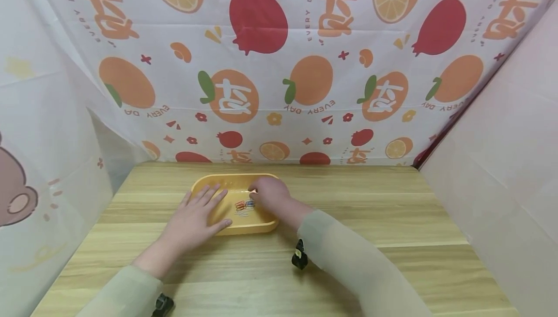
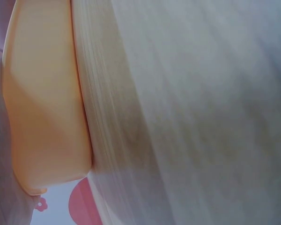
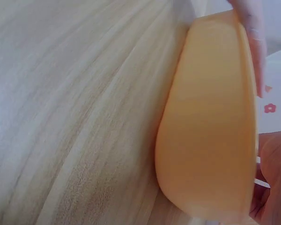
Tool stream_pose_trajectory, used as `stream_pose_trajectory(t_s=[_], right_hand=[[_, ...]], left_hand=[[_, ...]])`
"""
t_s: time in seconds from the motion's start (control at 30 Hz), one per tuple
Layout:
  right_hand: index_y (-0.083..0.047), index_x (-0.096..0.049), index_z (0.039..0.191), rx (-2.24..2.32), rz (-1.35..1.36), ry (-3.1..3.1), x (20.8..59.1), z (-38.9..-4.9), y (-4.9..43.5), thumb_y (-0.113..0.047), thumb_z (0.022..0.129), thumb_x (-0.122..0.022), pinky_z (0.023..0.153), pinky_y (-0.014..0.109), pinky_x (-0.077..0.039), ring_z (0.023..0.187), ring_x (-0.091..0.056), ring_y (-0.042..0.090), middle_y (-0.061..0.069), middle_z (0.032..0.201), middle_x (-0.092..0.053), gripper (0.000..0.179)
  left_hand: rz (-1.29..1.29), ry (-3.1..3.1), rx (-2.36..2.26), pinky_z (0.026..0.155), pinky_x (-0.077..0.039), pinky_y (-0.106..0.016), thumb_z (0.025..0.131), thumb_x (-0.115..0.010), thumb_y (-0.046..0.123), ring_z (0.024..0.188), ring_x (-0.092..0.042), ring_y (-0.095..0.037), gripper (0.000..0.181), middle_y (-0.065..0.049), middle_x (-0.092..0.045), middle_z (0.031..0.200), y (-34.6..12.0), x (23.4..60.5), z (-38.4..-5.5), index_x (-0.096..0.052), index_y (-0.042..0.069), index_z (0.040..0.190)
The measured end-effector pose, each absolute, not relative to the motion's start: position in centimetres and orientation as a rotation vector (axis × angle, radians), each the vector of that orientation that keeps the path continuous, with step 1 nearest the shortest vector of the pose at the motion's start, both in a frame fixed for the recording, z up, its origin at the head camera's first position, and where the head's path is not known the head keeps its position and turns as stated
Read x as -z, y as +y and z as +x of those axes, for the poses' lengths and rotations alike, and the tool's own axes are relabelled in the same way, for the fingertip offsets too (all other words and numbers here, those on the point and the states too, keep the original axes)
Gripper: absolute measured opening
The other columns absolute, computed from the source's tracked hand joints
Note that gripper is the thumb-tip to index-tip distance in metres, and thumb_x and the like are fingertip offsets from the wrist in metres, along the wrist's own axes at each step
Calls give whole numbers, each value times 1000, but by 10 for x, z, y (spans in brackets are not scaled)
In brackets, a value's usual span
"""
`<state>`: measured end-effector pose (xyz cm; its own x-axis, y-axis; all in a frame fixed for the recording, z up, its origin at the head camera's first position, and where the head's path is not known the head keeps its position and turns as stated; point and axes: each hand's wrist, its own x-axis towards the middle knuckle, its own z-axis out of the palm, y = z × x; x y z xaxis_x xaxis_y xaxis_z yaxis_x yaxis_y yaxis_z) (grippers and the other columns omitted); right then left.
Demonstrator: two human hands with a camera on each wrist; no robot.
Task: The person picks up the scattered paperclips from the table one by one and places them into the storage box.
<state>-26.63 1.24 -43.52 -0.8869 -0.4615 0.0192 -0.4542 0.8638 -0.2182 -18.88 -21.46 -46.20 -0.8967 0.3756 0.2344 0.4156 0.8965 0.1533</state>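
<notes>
A shallow yellow tray [image 1: 250, 230] holds a small cluster of slim pieces that look like paper clips [image 1: 241, 205], some red-orange, some blue, some pale silver. My left hand [image 1: 192, 220] lies spread over the tray's left end, its fingers across the rim and the thumb over the front edge. Reaching in over the right end, my right hand [image 1: 271, 193] has its thumb and fingers bent close together above the tray floor, just behind the cluster. I cannot tell whether a clip is between those fingertips. In the right wrist view the tray's outer wall [image 3: 210, 117] hides most of this hand.
The tray stands on a wood-grain table [image 1: 348, 268], near its back edge. A fruit-printed cloth [image 1: 270, 80] hangs behind, with pale cloth walls at the left and right. Each sleeve [image 1: 348, 254] has a small black device at the cuff.
</notes>
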Motion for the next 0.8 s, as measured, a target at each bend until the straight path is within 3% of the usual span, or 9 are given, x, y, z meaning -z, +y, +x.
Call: stream_pose_trajectory(t_s=[0.17,0.4,0.6,0.8], right_hand=[[-24,-76,113,483,-747,3031,429,-261,24,-34,97,-65,85,29,-52,96,-63,8,-9,105,-71,23],[-26,-75,116,686,-656,3069,421,-248,45,-37,97,-64,89,34,-52,101,-63,12,-8,108,-69,25],[-22,-76,115,851,-588,3066,420,-238,65,-37,96,-66,73,28,-51,85,-58,11,-7,102,-66,26],[-17,-77,113,974,-546,3079,421,-229,87,-31,95,-68,72,28,-50,85,-59,13,-6,105,-68,24]], left_hand=[[-602,-2861,298,116,-11,-65,89,-59,66,147,-24,-37,83,-8,-30,161,-214,462,-189,-38,20,154],[-605,-2890,288,117,-8,-65,90,-55,68,148,-22,-37,84,-9,-27,162,-213,460,-189,-35,19,156],[-605,-2899,302,117,-7,-64,90,-55,67,148,-22,-38,84,-10,-28,162,-213,458,-186,-34,18,156],[-612,-2897,309,117,-6,-64,91,-55,67,148,-22,-39,84,-11,-27,162,-213,458,-187,-33,19,156]])
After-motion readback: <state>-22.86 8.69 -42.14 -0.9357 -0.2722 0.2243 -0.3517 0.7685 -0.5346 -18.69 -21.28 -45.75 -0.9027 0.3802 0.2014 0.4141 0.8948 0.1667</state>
